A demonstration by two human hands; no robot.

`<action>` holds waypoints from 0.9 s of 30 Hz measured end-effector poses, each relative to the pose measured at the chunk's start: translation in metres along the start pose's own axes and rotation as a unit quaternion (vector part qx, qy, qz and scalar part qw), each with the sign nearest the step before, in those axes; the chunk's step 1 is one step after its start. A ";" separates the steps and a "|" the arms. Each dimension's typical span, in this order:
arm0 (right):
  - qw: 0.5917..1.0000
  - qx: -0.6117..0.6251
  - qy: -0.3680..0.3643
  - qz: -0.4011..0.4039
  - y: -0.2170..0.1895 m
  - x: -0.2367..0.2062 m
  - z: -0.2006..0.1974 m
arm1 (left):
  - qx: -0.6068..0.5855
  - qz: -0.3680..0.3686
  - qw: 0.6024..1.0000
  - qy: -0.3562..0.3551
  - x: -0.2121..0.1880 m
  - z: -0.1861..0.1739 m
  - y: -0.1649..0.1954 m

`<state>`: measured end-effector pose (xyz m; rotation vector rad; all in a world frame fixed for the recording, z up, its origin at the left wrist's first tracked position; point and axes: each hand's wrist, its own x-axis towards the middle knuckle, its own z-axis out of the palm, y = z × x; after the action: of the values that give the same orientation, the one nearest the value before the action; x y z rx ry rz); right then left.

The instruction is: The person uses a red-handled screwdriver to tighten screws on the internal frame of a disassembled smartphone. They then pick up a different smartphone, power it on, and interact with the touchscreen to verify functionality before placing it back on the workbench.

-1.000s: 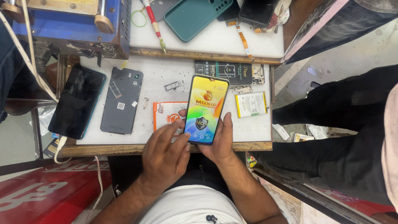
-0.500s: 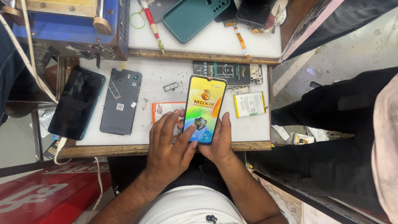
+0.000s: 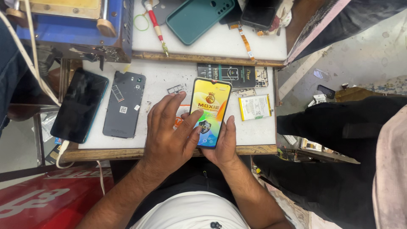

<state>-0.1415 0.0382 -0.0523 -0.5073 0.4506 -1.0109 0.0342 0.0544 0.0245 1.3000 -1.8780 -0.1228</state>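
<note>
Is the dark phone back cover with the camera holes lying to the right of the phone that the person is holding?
No, the dark back cover lies on the white table to the left of the held phone, next to a black phone.

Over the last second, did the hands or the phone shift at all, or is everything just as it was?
Very little changed. The left hand slid a bit further over the lower part of the phone, its thumb now lying on the bright front sheet. The right hand kept cradling the phone from beneath. The dark phone, the grey back cover and the white battery stayed put on the table.
</note>
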 end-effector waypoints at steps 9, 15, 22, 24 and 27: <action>0.995 0.008 0.095 0.019 0.004 -0.001 -0.006 | 0.000 -0.013 1.000 -0.009 -0.003 0.001 -0.005; 1.000 -0.012 0.000 -0.008 0.003 0.001 -0.003 | 0.017 0.000 1.000 -0.019 0.003 0.003 -0.004; 0.997 -0.044 0.067 -0.023 0.003 0.001 0.001 | 0.092 0.049 0.994 -0.024 0.026 0.018 -0.015; 0.998 -0.034 0.055 -0.013 0.003 0.001 -0.002 | 0.105 0.045 0.993 -0.024 0.032 0.020 -0.021; 0.998 -0.026 0.054 -0.018 0.006 0.001 -0.007 | 0.126 0.020 0.991 -0.027 0.031 0.016 -0.025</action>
<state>-0.1406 0.0384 -0.0618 -0.5103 0.5674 -1.0664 0.0380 0.0118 0.0188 1.4368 -2.0146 0.1041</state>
